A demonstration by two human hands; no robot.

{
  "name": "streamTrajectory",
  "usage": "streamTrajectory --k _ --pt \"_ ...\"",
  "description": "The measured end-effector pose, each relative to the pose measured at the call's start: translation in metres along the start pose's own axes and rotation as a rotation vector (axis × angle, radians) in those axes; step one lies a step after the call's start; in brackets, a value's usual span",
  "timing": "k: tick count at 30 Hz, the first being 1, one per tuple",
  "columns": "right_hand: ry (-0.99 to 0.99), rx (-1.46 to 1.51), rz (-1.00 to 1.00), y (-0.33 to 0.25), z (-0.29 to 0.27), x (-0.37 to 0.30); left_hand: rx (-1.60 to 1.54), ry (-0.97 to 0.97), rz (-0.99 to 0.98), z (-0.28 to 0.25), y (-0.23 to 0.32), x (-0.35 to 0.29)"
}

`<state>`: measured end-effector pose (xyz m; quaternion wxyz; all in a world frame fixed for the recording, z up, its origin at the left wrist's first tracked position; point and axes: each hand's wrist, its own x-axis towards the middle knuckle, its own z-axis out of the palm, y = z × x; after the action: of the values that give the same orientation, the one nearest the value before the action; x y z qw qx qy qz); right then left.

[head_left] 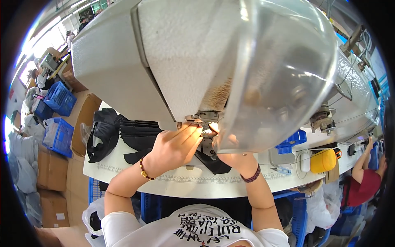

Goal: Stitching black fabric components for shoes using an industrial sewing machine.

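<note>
At the needle area of a large grey sewing machine (177, 53), a lamp lights my fingertips. My left hand (175, 146) has its fingers close together and the thumb below, closed on black fabric by the presser foot (205, 123). The dark fabric piece (216, 164) hangs from the needle plate toward the table's front edge, between my hands. My right hand (235, 159) reaches in from the other side. A clear, curved plastic cover (284, 70) blurs and hides most of its fingers, so its grip does not show.
Left of my left hand lie layered black fabric strips (140, 132) and a bunched black piece (101, 138) on the white table (177, 187). To the right are a blue tray (291, 142), small snips (282, 169) and a yellow container (323, 160). A co-worker's red sleeve (362, 187) shows far right.
</note>
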<state>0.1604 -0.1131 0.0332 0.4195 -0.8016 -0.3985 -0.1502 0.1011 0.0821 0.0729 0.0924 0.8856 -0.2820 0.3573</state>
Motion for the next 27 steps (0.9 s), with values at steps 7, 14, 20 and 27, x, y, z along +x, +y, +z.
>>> streamTrajectory --k 7,14,20,27 --pt "-0.216 0.48 0.045 0.054 -0.012 -0.005 -0.195 0.275 -0.177 -0.001 -0.026 -0.001" --pt "-0.409 0.815 0.106 0.086 0.001 0.0 -0.369 0.047 -0.126 0.003 -0.032 -0.006" --pt "-0.479 0.902 0.123 0.095 0.008 -0.003 -0.189 0.101 -0.038 -0.007 -0.016 -0.001" --pt "-0.513 0.979 0.136 0.105 0.017 0.0 0.043 0.07 0.049 -0.008 -0.005 0.002"
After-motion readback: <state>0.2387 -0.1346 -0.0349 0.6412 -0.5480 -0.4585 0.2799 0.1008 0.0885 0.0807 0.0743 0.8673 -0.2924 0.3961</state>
